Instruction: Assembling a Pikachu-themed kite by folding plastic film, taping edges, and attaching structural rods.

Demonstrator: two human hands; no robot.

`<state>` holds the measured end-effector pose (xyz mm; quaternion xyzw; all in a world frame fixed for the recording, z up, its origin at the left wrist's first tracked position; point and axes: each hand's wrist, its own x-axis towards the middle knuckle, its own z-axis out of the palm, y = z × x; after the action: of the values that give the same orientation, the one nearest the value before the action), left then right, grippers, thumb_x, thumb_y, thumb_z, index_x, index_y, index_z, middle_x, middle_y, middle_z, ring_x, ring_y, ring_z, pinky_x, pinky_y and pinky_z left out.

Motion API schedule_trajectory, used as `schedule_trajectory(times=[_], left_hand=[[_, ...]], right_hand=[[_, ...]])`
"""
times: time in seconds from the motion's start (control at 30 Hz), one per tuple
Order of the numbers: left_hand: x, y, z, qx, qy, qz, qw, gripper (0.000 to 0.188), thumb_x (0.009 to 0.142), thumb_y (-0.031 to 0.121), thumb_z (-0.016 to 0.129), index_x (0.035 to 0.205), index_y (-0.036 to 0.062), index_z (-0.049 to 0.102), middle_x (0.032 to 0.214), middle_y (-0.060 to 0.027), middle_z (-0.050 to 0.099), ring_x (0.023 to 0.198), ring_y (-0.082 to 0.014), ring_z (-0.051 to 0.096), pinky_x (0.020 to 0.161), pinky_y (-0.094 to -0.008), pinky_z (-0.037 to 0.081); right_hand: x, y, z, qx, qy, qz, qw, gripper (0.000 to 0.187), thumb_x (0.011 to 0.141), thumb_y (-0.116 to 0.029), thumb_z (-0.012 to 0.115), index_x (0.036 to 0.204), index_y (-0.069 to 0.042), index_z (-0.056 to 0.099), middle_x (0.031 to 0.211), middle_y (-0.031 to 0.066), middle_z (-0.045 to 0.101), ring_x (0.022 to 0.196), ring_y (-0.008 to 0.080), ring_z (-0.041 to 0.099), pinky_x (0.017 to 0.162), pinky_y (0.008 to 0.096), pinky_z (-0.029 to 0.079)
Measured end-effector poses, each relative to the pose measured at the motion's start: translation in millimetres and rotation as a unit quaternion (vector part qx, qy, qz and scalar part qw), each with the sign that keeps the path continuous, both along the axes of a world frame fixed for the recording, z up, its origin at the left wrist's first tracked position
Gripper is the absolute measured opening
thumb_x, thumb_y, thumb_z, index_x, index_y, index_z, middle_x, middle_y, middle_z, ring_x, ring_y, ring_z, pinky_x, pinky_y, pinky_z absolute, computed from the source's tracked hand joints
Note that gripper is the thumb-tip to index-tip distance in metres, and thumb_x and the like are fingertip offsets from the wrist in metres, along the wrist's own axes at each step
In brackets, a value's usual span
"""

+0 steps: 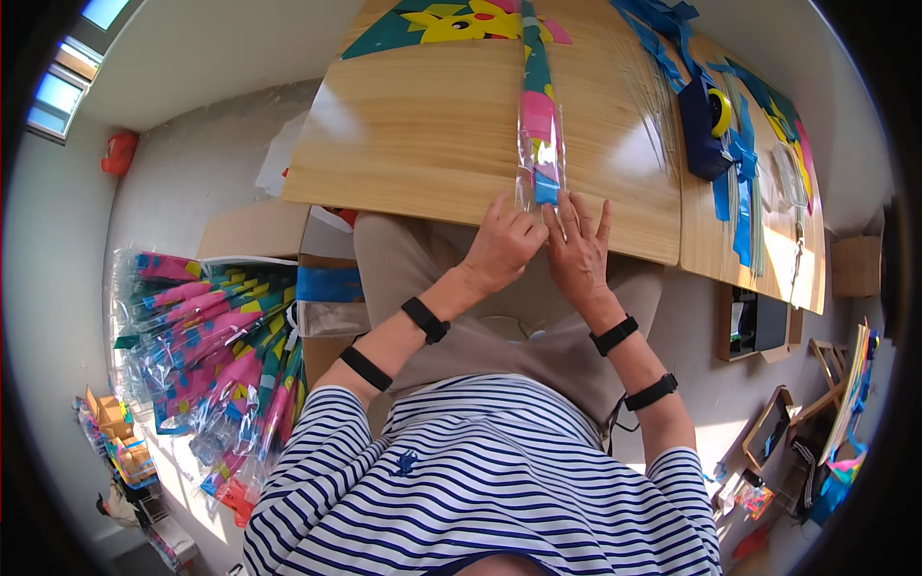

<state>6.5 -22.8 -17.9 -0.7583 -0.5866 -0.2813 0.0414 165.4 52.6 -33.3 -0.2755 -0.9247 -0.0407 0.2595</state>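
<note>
A slim folded kite [540, 115], green, pink, yellow and blue, lies lengthwise on the table in a clear plastic sleeve [524, 173]. The sleeve's near end reaches the table's front edge, between my hands. My left hand [504, 245] is closed with curled fingers at the left side of that end, pinching the plastic. My right hand [578, 248] rests flat beside it, fingers stretched and apart, fingertips by the blue tip of the kite. Under the sleeve's far part lies a spread kite sheet [451, 27] with a yellow cartoon figure.
Thin rods [648, 106] and blue ribbons [663, 38] lie on the wooden table [413, 134] to the right. A dark blue tape dispenser [706, 130] with yellow tape stands there. On my left, a cardboard box [250, 230] adjoins a heap of sleeved kites [211, 336].
</note>
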Motion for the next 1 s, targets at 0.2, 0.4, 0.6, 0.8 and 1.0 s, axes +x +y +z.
schedule_trajectory(times=[0.2, 0.4, 0.6, 0.8, 1.0], left_hand=[[5, 3, 14, 0.016, -0.003, 0.020, 1.000, 0.021, 0.074, 0.003, 0.065, 0.095, 0.0070, 0.063, 0.089, -0.0074, 0.057, 0.094, -0.0269, 0.059, 0.107, -0.0538, 0.035], [-2, 15, 33, 0.080, 0.013, 0.034, 0.996, 0.013, 0.078, 0.006, 0.063, 0.091, 0.0074, 0.064, 0.088, -0.0051, 0.058, 0.091, -0.0244, 0.059, 0.109, -0.0543, 0.033], [-20, 5, 61, 0.101, 0.039, 0.048, 0.993, 0.007, 0.078, 0.007, 0.064, 0.084, 0.0084, 0.064, 0.083, -0.0035, 0.058, 0.085, -0.0229, 0.060, 0.109, -0.0557, 0.034], [-20, -7, 86, 0.155, -0.018, 0.059, 0.986, 0.017, 0.074, 0.007, 0.071, 0.091, 0.0071, 0.068, 0.097, -0.0057, 0.065, 0.091, -0.0259, 0.061, 0.103, -0.0502, 0.041], [-39, -14, 104, 0.167, -0.121, 0.061, 0.977, 0.039, 0.065, -0.001, 0.076, 0.104, 0.0040, 0.070, 0.106, -0.0085, 0.067, 0.094, -0.0287, 0.062, 0.085, -0.0387, 0.050]], right_hand=[[2, 3, 14, 0.036, 0.006, 0.004, 0.999, 0.022, 0.079, -0.010, 0.065, 0.098, 0.002, 0.068, 0.111, 0.0101, 0.061, 0.114, 0.0265, 0.057, 0.115, 0.0661, 0.021], [-5, 4, 42, 0.077, 0.037, 0.025, 0.996, 0.017, 0.075, -0.005, 0.064, 0.091, 0.000, 0.067, 0.098, 0.0070, 0.061, 0.104, 0.0237, 0.060, 0.115, 0.0667, 0.021], [7, 9, 79, 0.076, 0.077, 0.014, 0.994, 0.016, 0.075, -0.003, 0.063, 0.090, -0.003, 0.067, 0.094, 0.0039, 0.061, 0.095, 0.0211, 0.062, 0.115, 0.0663, 0.021], [5, -7, 119, 0.078, 0.117, 0.062, 0.988, 0.015, 0.072, 0.002, 0.066, 0.086, -0.003, 0.066, 0.084, 0.0041, 0.061, 0.087, 0.0212, 0.062, 0.115, 0.0646, 0.025], [-3, -37, 165, 0.092, 0.135, 0.116, 0.980, 0.016, 0.072, 0.003, 0.068, 0.087, -0.002, 0.066, 0.088, 0.0056, 0.064, 0.088, 0.0221, 0.063, 0.113, 0.0631, 0.030]])
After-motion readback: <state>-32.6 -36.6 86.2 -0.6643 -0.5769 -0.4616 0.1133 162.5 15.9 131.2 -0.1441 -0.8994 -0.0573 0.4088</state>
